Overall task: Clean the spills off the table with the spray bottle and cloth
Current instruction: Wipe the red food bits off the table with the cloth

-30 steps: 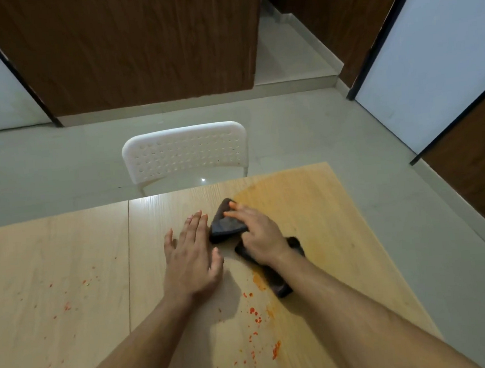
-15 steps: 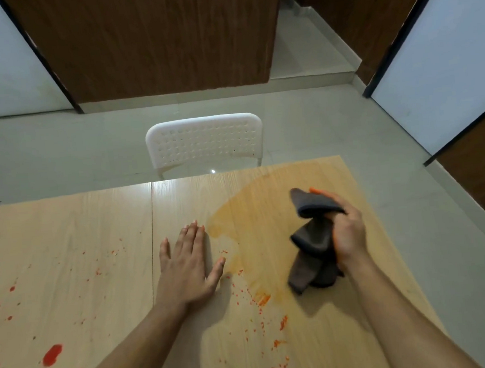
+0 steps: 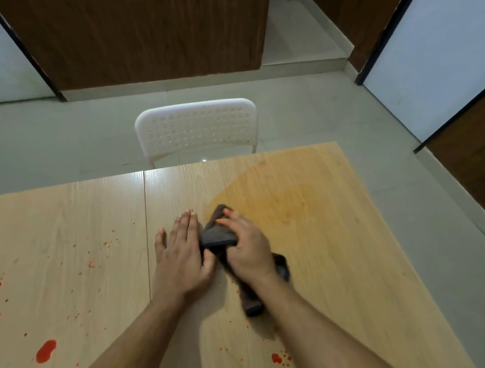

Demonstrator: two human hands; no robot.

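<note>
While the dark cloth [image 3: 219,235] lies bunched on the wooden table [image 3: 345,263], the right hand [image 3: 248,249] grips it from above, fingers curled over its upper fold. One end of the cloth trails back under the right wrist toward the near edge. The cloth sits near the middle of the table, at the edge of a wide orange smear [image 3: 289,197] that spreads toward the far right corner. Just beside the cloth, the left hand [image 3: 183,256] rests flat on the wood, fingers straight and together, holding nothing; its thumb is close against the cloth. Red drops [image 3: 280,358] dot the near part of the table, and a larger red blot [image 3: 45,351] lies at the left. Beyond the far edge stands a white chair [image 3: 197,129] on a pale floor.
</note>
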